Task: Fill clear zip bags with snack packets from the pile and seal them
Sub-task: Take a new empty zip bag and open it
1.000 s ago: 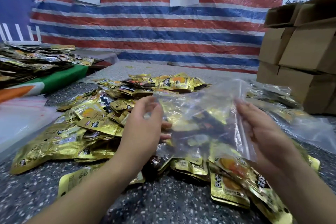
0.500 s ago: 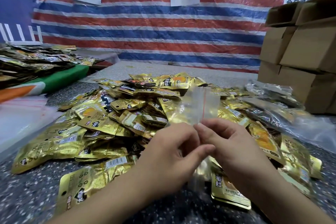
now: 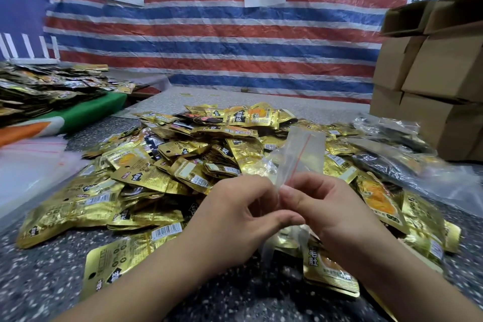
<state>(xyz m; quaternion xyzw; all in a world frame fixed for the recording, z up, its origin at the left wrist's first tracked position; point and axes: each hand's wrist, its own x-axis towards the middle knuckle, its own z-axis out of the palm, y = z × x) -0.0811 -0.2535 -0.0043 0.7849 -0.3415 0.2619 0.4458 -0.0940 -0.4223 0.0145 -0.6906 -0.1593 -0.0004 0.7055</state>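
A wide pile of gold snack packets [image 3: 183,165] covers the speckled table [image 3: 39,282] in front of me. Over its near edge both hands meet on a clear zip bag [image 3: 300,154] with a thin red zip line. My left hand [image 3: 235,217] and my right hand [image 3: 326,212] pinch the bag's edge side by side, fingertips almost touching. The bag's zip end sticks up and away from the hands; the rest hangs crumpled below them. It looks empty.
Stacked cardboard boxes [image 3: 431,81] stand at the right. Clear bags holding packets [image 3: 392,144] lie in front of them. A stack of flat clear bags [image 3: 28,162] lies at the left, with another packet pile [image 3: 47,89] on the green-covered table behind it. A striped tarp with signs hangs behind.
A second ago my hands held the clear bag spread wide and lifted. They have since come together low over the pile, pinching the bag's edge, and have hardly moved in the last half second.
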